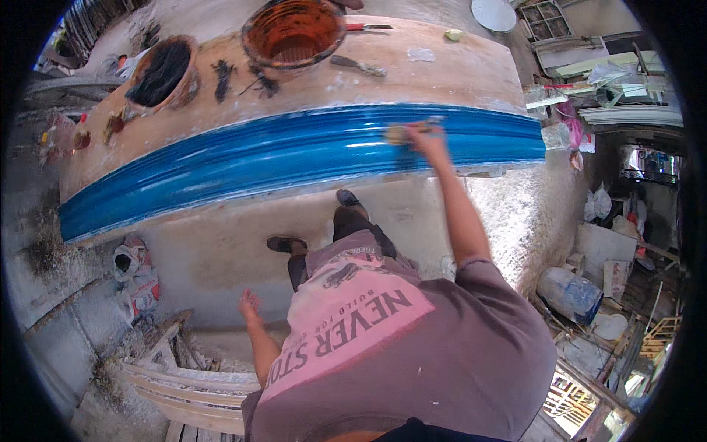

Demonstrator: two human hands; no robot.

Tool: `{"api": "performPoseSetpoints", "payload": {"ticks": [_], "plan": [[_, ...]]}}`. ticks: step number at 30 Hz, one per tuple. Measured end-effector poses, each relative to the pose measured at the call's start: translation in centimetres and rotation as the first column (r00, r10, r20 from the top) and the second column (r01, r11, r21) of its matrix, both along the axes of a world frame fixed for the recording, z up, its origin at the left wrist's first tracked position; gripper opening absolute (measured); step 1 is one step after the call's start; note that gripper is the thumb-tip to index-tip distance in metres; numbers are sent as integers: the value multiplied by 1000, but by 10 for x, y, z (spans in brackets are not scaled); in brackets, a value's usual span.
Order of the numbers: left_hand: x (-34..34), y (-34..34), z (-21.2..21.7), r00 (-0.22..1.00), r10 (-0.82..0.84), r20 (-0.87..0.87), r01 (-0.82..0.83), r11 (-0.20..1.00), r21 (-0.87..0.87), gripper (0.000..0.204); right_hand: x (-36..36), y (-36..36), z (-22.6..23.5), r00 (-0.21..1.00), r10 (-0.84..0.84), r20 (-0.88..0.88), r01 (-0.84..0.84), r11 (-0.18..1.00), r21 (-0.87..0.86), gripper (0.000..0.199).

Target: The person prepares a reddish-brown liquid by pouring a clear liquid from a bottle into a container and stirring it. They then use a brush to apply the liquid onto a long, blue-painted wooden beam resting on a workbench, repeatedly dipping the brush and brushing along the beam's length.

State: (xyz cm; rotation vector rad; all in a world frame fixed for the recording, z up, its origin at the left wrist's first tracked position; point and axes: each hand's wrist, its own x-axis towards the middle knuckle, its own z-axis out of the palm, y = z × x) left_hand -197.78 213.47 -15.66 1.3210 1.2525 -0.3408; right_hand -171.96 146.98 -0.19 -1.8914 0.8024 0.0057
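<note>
A long, glossy blue moulding form (294, 151) with lengthwise ridges lies along the near edge of the work table. My right hand (427, 138) grips a paintbrush (398, 134), its pale bristles against the form's ridged surface right of the middle. Part of the brush handle is hidden by my fingers. Down at my side, away from the table, my left hand (250, 303) hangs with its fingers loosely apart and nothing in it.
On the wooden table top (456, 81) stand an orange-brown bucket (254, 46) and a bowl of dark fibre (163, 74). A scraper (359, 66) and dark fibre tufts (223, 81) lie nearby. A wooden bench (191, 398) is behind me at left; a blue drum (569, 295) lies at right.
</note>
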Motion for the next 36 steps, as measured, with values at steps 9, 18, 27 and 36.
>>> {"api": "performPoseSetpoints", "payload": {"ticks": [9, 18, 27, 36], "plan": [[46, -190, 36, 947, -317, 49, 320, 945, -63, 39, -25, -151, -6, 982, 152, -113, -185, 643, -743, 20], [30, -249, 17, 848, -520, -104, 504, 852, -144, 37, 21, 3, -11, 966, 199, 165, -234, 945, 228, 21], [-12, -270, 24, 959, -281, -48, 274, 955, -117, 39, -77, -366, -1, 978, -123, -166, -79, 519, -851, 24], [33, -374, 22, 999, -32, 8, 32, 958, -286, 39, -27, -149, -5, 907, 280, 315, -195, 941, -276, 16]]}}
